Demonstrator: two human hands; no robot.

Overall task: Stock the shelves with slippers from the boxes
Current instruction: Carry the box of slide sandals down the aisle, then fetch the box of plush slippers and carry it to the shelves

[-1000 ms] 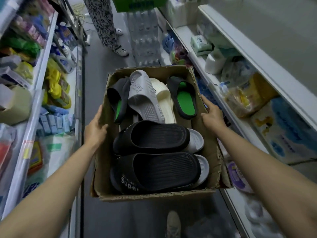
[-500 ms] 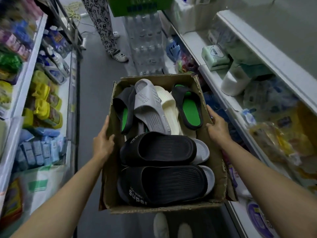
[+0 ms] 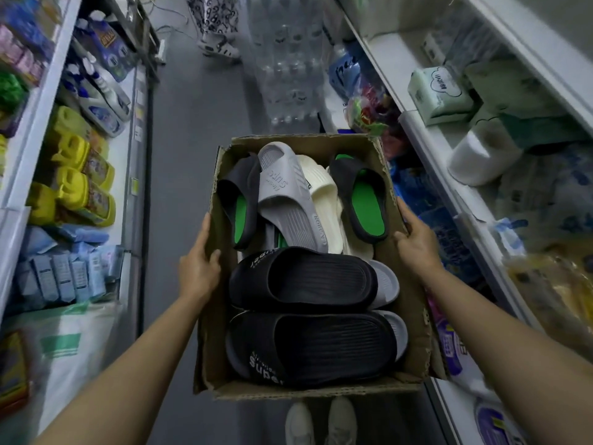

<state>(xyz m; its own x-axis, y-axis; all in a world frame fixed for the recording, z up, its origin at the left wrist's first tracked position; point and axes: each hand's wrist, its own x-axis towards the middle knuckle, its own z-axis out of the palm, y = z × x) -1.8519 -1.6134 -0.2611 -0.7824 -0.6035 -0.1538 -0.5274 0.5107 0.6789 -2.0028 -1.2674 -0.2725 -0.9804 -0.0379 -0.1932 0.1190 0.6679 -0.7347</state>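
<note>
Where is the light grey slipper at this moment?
In the head view, the light grey slipper lies in the far half of the cardboard box, between a green-lined dark slipper and a cream slipper.

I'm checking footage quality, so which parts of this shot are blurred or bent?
Head view: the cardboard box and black slippers are sharp; the left shelf goods smear with motion blur; the right shelf edges bow from the wide-angle lens; lighting dim.

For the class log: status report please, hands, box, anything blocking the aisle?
Left hand and right hand grip cardboard box sides. Slippers all inside, none shelved. A person's feet and stacked water bottles ahead.
</note>
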